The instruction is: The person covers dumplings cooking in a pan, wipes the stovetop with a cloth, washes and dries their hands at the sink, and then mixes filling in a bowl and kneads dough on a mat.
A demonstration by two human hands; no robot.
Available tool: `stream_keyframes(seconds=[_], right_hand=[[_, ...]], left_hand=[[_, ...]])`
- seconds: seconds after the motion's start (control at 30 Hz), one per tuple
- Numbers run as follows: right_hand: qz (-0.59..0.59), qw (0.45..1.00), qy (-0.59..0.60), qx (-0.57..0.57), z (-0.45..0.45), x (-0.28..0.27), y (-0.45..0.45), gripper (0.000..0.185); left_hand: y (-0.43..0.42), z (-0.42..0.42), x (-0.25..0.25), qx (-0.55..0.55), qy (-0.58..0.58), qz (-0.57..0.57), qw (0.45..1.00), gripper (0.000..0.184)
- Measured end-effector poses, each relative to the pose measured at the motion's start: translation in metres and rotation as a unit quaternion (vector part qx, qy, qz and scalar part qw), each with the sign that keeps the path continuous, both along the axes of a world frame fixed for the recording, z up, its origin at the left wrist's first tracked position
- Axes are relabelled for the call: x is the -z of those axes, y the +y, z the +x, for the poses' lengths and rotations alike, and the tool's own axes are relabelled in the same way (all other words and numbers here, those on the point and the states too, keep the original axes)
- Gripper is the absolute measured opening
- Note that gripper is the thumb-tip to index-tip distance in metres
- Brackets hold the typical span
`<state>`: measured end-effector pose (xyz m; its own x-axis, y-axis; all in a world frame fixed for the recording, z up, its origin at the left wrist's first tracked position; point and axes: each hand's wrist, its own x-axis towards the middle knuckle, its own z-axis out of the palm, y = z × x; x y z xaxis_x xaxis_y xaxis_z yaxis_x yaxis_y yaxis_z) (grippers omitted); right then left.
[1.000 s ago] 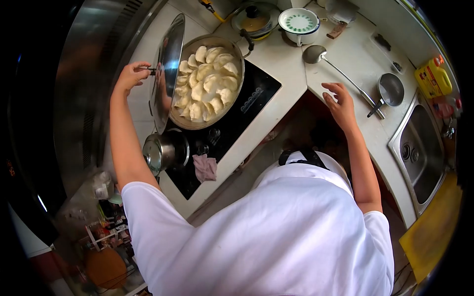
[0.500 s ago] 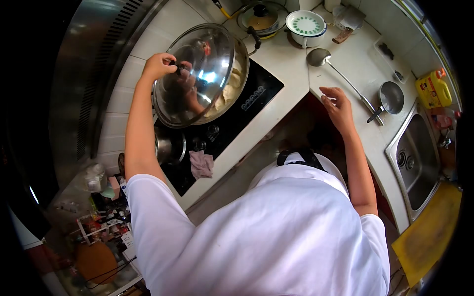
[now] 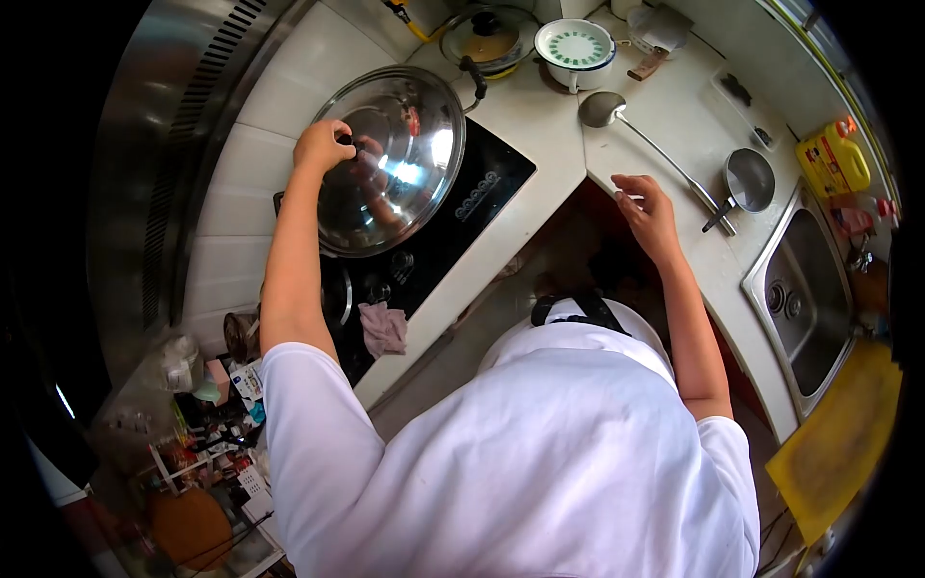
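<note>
My left hand (image 3: pixel 323 146) grips the black knob of a shiny steel pot lid (image 3: pixel 419 188). The lid sits over a wide pan on the black cooktop (image 3: pixel 501 169); the pan's dark looped handle (image 3: pixel 476 82) sticks out at the back right. What is inside the pan is hidden under the lid. Over the counter's front edge hangs my right hand (image 3: pixel 647 214), its fingers loosely bent and apart, with nothing held. Closest to it lies a long-handled ladle (image 3: pixel 605 110) on the counter. A pinkish cloth (image 3: pixel 383 329) rests at the cooktop's front edge.
A small frying pan (image 3: pixel 750 181) lies beside the sink (image 3: pixel 752 284), with a yellow jug (image 3: pixel 834 159) behind. At the back stand a white enamel pot with a green-patterned plate (image 3: pixel 575 43) and a glass-lidded pan (image 3: pixel 489 43). Left of the cooktop is a cluttered shelf (image 3: pixel 207 448).
The lid has come down flatter over the pan, covering the pale dumpling-like pieces that showed before. My left hand moved with it. My right hand stays nearly the same.
</note>
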<state>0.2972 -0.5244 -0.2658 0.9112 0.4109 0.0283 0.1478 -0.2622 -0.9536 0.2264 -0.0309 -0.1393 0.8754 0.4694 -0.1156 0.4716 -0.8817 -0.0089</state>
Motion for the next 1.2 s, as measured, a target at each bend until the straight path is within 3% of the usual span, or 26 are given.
stream_keyframes(seconds=[0.53,0.6,0.73,0.8,0.87,0.93,1.0,1.07,1.2], right_hand=[[-0.031,0.999,0.016,-0.026,-0.003,0.007,0.007,0.022],[-0.033,0.998,0.015,-0.046,-0.006,0.006,0.014,0.022],[-0.032,0.995,0.003,-0.096,-0.003,0.012,0.03,0.023],[-0.034,0.989,-0.029,-0.139,0.007,0.009,0.046,0.023],[-0.034,0.984,-0.059,-0.165,0.016,0.005,0.06,0.024],[-0.018,0.982,-0.07,-0.176,0.032,0.004,0.077,0.025],[-0.025,0.974,-0.127,-0.184,0.058,0.007,0.099,0.028],[-0.032,0.973,-0.149,-0.172,0.08,0.001,0.124,0.033],[-0.097,0.958,-0.205,-0.177,0.11,-0.018,0.176,0.042]], left_hand=[[0.003,-0.008,0.019,0.014,-0.032,-0.012,0.999,0.042],[-0.009,-0.012,0.01,0.019,-0.112,0.052,0.992,0.042],[-0.064,-0.033,-0.038,0.005,-0.238,0.041,0.97,0.037],[-0.132,-0.073,-0.067,0.003,-0.461,-0.068,0.885,0.031],[-0.166,-0.104,-0.049,-0.026,-0.565,-0.06,0.822,0.02],[-0.207,-0.134,-0.017,-0.096,-0.588,-0.148,0.789,0.014],[-0.237,-0.16,0.035,-0.126,-0.546,-0.243,0.792,0.01],[-0.26,-0.186,0.093,-0.155,-0.471,-0.247,0.833,0.012],[-0.303,-0.242,0.162,-0.272,-0.389,-0.284,0.833,0.015]])
